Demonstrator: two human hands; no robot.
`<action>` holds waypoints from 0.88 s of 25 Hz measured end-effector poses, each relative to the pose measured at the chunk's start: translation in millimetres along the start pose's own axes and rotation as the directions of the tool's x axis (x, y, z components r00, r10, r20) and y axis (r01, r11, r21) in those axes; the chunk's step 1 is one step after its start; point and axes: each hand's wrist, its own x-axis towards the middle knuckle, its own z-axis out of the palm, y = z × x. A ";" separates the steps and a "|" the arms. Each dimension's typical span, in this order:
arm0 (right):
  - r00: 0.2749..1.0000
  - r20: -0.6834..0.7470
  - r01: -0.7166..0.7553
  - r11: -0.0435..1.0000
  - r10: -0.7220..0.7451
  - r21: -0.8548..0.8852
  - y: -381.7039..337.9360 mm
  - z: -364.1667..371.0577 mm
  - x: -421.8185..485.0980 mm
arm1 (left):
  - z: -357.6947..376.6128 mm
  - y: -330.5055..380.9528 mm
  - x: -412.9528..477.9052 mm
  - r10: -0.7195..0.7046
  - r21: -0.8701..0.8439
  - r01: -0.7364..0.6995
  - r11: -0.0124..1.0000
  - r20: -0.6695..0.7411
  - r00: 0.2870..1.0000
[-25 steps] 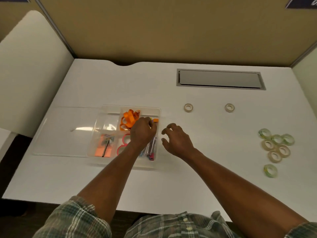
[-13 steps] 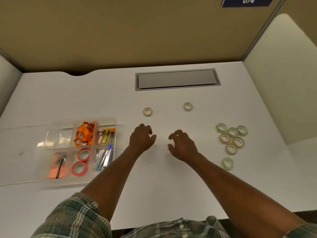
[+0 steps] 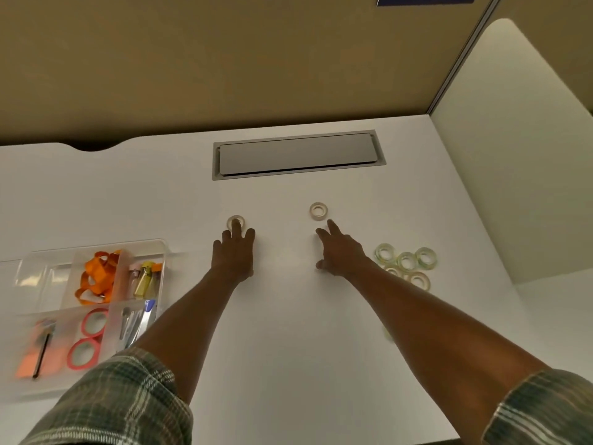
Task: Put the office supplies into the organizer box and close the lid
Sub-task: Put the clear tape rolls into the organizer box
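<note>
At the left edge of the white surface the clear organizer box is standing open, its left side running out of view. Orange bands, pink tape rings, pens and an orange pad are lying in its compartments. The left forearm is crossing the box's near right corner. The left hand is reaching out flat with straight fingers, and its middle fingertip is touching a small beige tape roll. A bare strip of surface is lying between the two hands. The right hand is spreading its fingers and holding nothing. Its longest fingertip is sitting just short of a second beige roll. Behind both rolls a grey hatch is sitting flush in the surface near the far edge. Farther right a cluster of clear tape rolls is lying partly hidden by the right forearm, with open surface between it and the side panel.
</note>
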 end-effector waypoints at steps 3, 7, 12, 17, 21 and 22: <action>0.998 -0.011 0.055 0.993 -0.056 -0.102 -8.5 -8.1 19.8 | -1.5 -2.3 10.9 -0.010 -0.002 0.010 1.000 0.064 0.998; 0.998 -0.001 0.063 0.975 -0.064 -0.214 -14.4 -9.1 31.5 | 2.0 -1.9 12.6 0.015 -0.008 -0.014 1.000 0.075 0.997; 0.984 -0.147 0.085 0.987 -0.105 -0.139 -18.8 3.3 10.2 | 11.7 4.4 -8.6 0.089 -0.015 -0.091 0.996 -0.069 0.994; 0.974 -0.185 0.113 0.990 -0.128 -0.090 -32.3 32.3 -29.6 | 30.4 4.0 -56.5 0.168 -0.168 -0.208 0.964 -0.226 0.960; 0.978 -0.172 0.113 0.993 -0.116 -0.026 -58.3 58.7 -57.2 | 40.0 -9.0 -93.1 0.141 -0.293 -0.221 0.930 -0.270 0.952; 0.978 -0.184 0.099 0.995 -0.096 0.008 -67.2 62.4 -61.4 | 40.4 -15.5 -98.3 0.119 -0.337 -0.218 0.916 -0.290 0.950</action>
